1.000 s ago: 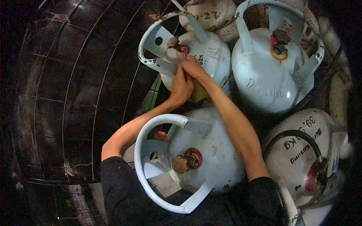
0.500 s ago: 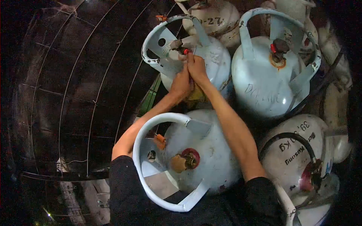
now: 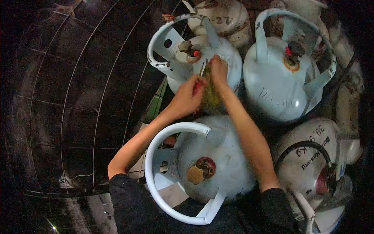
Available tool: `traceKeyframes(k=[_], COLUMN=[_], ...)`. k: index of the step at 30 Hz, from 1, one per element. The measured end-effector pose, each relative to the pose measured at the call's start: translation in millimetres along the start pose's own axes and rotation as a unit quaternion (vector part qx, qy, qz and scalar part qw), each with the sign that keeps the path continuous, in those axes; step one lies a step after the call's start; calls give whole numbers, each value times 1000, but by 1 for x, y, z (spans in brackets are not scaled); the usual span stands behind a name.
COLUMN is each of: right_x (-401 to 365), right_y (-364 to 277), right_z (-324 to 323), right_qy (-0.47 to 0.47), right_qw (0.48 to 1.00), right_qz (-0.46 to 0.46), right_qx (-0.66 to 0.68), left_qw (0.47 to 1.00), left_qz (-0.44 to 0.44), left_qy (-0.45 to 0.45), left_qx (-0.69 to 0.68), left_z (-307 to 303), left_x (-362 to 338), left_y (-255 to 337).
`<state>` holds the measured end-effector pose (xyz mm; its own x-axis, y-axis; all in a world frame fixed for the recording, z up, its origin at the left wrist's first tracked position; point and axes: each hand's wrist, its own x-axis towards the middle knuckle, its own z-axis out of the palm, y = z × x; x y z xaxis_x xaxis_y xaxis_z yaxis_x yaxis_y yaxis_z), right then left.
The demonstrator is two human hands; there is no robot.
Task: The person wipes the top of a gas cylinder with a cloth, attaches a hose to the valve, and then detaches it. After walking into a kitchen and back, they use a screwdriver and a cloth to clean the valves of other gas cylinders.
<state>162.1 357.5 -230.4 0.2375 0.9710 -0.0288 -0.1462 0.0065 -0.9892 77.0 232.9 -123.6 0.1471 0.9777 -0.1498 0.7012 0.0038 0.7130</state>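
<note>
Both of my hands are over the pale-blue gas cylinder [image 3: 230,58] at the upper middle, nearer to me than its valve [image 3: 191,48], in which a red plug shows. My left hand [image 3: 189,95] is closed around a red-handled tool [image 3: 198,86]; a thin, shiny metal piece points up from it, its kind blurred. To the right, my right hand [image 3: 219,71] has its fingers pinched together at the top of a yellow-green, bag-like thing [image 3: 212,93] hanging between my forearms. A small red bit shows at its fingertips, too small to name.
Directly before me stands another pale-blue cylinder [image 3: 233,156] with a round guard ring and brown-capped valve. One more cylinder [image 3: 272,85] is at the right, with a red plug in its valve. White cylinders [image 3: 304,156] lie beyond. A wire grid [image 3: 97,111] runs along the left.
My hands have left the valve and drawn back toward me, now apart from each other. The red plug is uncovered; the shiny metal piece and more of the yellow-green thing show.
</note>
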Motion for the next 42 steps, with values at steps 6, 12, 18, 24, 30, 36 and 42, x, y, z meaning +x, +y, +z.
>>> traceKeyframes(k=[6,12,18,24,30,36,42], right_x=[-15,-2,-6,3,-2,5,21], right_y=[3,31,8,46,21,-9,8], right_z=[0,0,-3,33,12,-17,-3], right_qy=[-151,-289,-290,-247,-267,-386,-352], right_qw=[988,946,943,953,955,911,931], right_qz=[18,-121,94,79,12,82,47], right_qx=[0,79,132,156,130,118,81], left_qw=[995,981,972,966,924,974,999], left_qz=[-37,4,14,4,-49,-31,31], left_qy=[48,45,67,58,29,-29,7], left_qx=[78,190,223,250,379,222,-32], left_z=[-5,5,7,10,19,15,25], left_x=[25,25,38,43,47,47,53], left_y=[6,16,20,20,44,23,-1])
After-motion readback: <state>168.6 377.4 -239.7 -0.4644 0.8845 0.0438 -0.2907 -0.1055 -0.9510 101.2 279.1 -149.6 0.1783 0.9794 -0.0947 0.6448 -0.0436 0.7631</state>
